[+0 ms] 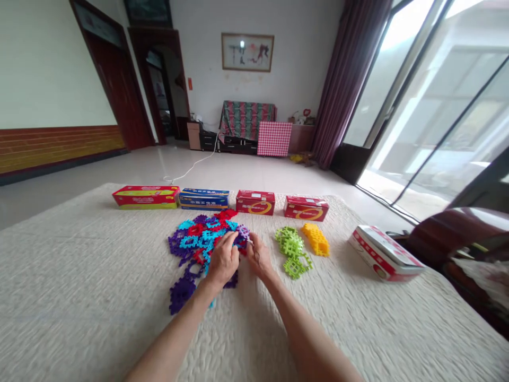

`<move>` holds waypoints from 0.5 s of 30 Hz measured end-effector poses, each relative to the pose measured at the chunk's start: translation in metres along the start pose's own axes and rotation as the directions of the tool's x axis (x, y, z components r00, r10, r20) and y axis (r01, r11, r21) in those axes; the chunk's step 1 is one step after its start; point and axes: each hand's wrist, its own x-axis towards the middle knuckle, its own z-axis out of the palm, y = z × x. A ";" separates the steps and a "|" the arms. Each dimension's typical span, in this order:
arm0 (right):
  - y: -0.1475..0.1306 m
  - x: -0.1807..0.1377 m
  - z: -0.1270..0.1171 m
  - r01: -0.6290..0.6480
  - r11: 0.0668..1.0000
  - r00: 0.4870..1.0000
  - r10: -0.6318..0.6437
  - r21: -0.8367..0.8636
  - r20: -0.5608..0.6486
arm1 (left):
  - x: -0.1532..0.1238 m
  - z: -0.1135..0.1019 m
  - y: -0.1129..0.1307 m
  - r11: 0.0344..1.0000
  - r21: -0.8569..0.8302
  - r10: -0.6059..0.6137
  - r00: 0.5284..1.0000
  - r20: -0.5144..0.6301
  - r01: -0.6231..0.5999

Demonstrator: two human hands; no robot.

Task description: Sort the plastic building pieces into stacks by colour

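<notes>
A heap of flat plastic interlocking pieces (199, 239) in purple, blue and red lies on the cream quilted cloth (79, 276). My left hand (223, 261) rests on the right side of the heap, fingers curled onto the pieces. My right hand (258, 257) sits just beside it, fingers bent and pinching at the heap's right edge; what they grip is too small to make out. To the right lie a pile of green pieces (292, 249) and a stack of yellow pieces (316, 239).
Several small cardboard boxes stand in a row at the far edge: a red and yellow one (146, 196), a blue one (203, 199), two red ones (255, 202) (306, 208). A red and white tin (384, 254) lies at the right. Beyond are floor, doors and windows.
</notes>
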 end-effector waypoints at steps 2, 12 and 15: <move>0.005 0.003 -0.016 0.054 0.998 0.998 -0.054 0.015 -0.026 | 0.013 0.024 0.007 0.987 -0.129 -0.105 0.993 -0.051 0.098; 0.077 0.060 -0.095 0.024 0.958 0.999 -0.011 -0.286 0.047 | 0.059 0.154 0.054 0.915 -0.346 -0.167 0.976 0.142 0.207; 0.094 0.067 -0.088 0.026 0.943 0.998 -0.004 -0.333 0.066 | 0.070 0.172 0.050 0.918 -0.352 -0.137 0.980 0.146 0.181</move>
